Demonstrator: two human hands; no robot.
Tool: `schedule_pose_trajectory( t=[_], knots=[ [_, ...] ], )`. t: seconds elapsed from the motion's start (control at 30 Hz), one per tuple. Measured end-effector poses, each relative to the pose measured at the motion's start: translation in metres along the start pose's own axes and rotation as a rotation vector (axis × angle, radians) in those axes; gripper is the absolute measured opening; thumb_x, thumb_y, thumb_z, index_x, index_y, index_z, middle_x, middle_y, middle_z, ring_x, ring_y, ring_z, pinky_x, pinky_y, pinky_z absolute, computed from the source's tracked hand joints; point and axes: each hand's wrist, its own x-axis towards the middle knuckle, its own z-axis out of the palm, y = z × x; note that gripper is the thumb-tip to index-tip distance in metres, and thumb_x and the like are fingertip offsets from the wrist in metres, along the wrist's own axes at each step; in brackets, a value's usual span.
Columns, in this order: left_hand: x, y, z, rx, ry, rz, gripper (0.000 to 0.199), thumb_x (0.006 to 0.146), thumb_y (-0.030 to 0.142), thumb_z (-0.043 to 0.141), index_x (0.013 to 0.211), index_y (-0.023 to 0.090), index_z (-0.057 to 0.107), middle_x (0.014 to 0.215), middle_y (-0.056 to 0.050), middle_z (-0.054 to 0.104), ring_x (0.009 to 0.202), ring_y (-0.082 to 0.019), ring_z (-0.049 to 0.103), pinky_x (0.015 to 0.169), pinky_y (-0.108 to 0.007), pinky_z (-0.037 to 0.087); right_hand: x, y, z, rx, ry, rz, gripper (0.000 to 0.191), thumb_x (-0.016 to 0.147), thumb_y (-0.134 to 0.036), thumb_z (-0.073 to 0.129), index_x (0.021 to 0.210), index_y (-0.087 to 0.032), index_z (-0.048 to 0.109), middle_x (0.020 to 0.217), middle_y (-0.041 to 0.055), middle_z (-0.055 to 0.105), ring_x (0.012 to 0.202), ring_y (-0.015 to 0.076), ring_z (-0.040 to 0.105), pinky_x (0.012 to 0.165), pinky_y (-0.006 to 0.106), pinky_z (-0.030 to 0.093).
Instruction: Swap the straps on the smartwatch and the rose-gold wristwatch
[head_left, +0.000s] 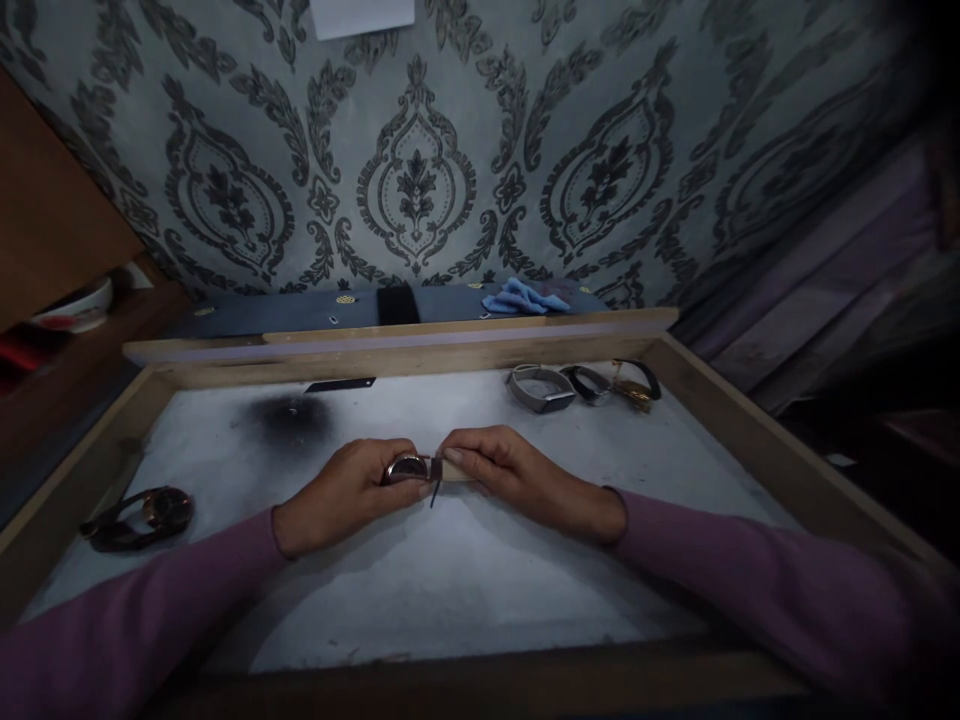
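Over the middle of a white-bottomed wooden tray, my left hand (358,490) grips a wristwatch (406,468) with a round, silver-rimmed case and dark dial. My right hand (517,475) is closed opposite it, thumb and fingers pinching a strap (455,471) with a pale tan face, apparently part of the same watch. Between the hands a thin dark strip (436,489) points down, and I cannot tell whether it is a strap end or a loop. My fingers hide much of the strap and the watch's side.
The wooden tray (405,350) has raised walls. At left lies a dark watch (166,509); at back right are a grey-banded watch (551,402), a black-banded one (589,386) and a gold-toned one (636,392). A black strip (341,384) and a blue cloth (525,296) are farther back.
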Motion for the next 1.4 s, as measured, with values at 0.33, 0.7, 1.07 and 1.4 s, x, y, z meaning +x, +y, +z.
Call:
schedule_pose_trajectory(
  t=[0.33,0.7,1.07,1.4],
  knots=[
    [-0.0022,-0.0010,0.0003,0.041,-0.001,0.004,0.025,0.087,0.040,0.055,0.074,0.018,0.052,0.065,0.005,0.044,0.062,-0.011,0.039,0.054,-0.021,0.032,0.0032,0.0016,-0.0023,0.165,-0.052,0.088,0.041,0.093,-0.052,0.052,0.077,-0.015,0.057,0.057,-0.0066,0.039,0.051,0.0074,0.032,0.048,0.023,0.022],
    [-0.0017,0.0000,-0.0001,0.072,-0.009,0.008,0.025,0.086,0.040,0.054,0.074,0.018,0.052,0.065,0.004,0.044,0.061,-0.012,0.039,0.054,-0.022,0.032,0.0037,0.0005,-0.0031,0.217,-0.069,0.110,0.040,0.091,-0.051,0.054,0.075,-0.015,0.056,0.056,-0.0077,0.037,0.050,0.0068,0.029,0.047,0.023,0.020],
    [-0.0006,0.0003,-0.0004,0.091,-0.020,0.014,0.027,0.087,0.041,0.053,0.073,0.019,0.050,0.065,0.004,0.043,0.061,-0.012,0.039,0.055,-0.022,0.033,0.0041,-0.0034,-0.0033,0.203,-0.049,0.149,0.038,0.090,-0.049,0.056,0.073,-0.016,0.054,0.055,-0.0082,0.037,0.049,0.0067,0.028,0.047,0.024,0.019],
    [-0.0047,0.0073,0.0027,0.368,0.019,0.056,0.024,0.091,0.033,0.048,0.072,0.020,0.045,0.061,0.005,0.044,0.056,-0.011,0.042,0.054,-0.024,0.027,0.0033,-0.0044,-0.0044,0.185,-0.059,0.162,0.034,0.092,-0.044,0.054,0.079,-0.013,0.059,0.054,-0.0087,0.036,0.049,0.0067,0.028,0.048,0.024,0.019]
  ],
)
